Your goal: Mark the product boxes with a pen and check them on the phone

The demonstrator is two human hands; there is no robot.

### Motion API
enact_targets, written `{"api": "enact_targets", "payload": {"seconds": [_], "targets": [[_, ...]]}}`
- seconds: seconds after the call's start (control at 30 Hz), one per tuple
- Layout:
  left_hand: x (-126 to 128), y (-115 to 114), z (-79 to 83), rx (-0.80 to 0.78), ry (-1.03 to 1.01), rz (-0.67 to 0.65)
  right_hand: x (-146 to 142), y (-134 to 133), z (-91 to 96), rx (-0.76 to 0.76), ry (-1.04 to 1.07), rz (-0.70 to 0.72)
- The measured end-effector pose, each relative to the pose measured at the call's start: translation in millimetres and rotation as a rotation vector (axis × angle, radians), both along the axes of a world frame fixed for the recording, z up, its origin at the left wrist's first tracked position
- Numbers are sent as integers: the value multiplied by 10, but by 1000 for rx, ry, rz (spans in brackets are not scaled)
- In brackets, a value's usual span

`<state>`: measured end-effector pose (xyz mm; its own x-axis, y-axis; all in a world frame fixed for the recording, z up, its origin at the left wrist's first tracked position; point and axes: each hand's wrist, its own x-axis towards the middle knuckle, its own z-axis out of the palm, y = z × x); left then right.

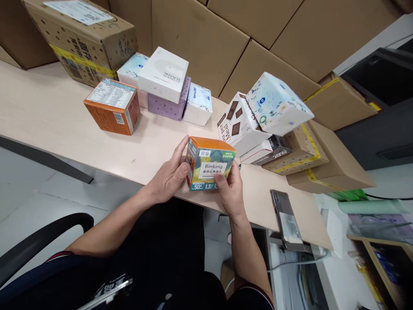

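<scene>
Between my two hands is a small orange, teal and yellow carton (211,157) printed "Binking", held over the front edge of the table (155,150). My left hand (171,176) grips its left side, the thumb bent against the corner. My right hand (231,189) wraps its right side, with the thumb on the printed front and the other fingers partly hidden behind. To the left on the table rests an orange box (112,105), its white label panel facing up. Beyond the carton lie a white power bank box (164,75) on a purple box (167,105), flanked by tissue packs (198,103).
At right, a floral tissue pack (274,103) leans on a white meal box (238,125). A phone (287,219) lies near the table's right end. Brown cartons (200,47) line the back, and a taped carton (84,43) stands back left. A chair armrest (48,237) is at lower left.
</scene>
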<state>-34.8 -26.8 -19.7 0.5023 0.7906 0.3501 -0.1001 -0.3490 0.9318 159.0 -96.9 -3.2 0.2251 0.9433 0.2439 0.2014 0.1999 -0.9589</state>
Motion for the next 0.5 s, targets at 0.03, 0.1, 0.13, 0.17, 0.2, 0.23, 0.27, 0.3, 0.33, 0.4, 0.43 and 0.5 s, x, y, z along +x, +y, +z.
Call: {"api": "enact_targets", "payload": {"seconds": [0.03, 0.1, 0.13, 0.17, 0.2, 0.23, 0.27, 0.3, 0.33, 0.4, 0.43, 0.5], "targets": [[7, -2, 1, -25, -15, -47, 0, 5, 0, -11, 24, -12], [13, 3, 6, -40, -26, -100, 9, 8, -11, -37, 49, -13], [10, 8, 8, -27, -11, -104, 16, 5, -19, -52, 47, -9], [3, 15, 7, -1, 16, -97, 23, 1, -26, -64, 38, -7], [-7, 22, 3, 40, 53, -80, 30, -4, -30, -74, 25, -11], [-18, 29, -4, 94, 98, -57, 35, -10, -32, -85, 11, -22], [-29, 35, -12, 153, 145, -37, 39, -14, -30, -94, -1, -38], [-37, 41, -22, 211, 185, -26, 41, -18, -24, -101, -12, -55], [-42, 46, -31, 260, 215, -27, 41, -20, -16, -104, -22, -68], [-37, 51, -49, 319, 239, -48, 37, -22, 7, -104, -43, -84], [-26, 52, -57, 327, 234, -54, 33, -23, 19, -100, -57, -88], [4, 55, -70, 323, 195, -48, 24, -25, 34, -89, -94, -86]]}}
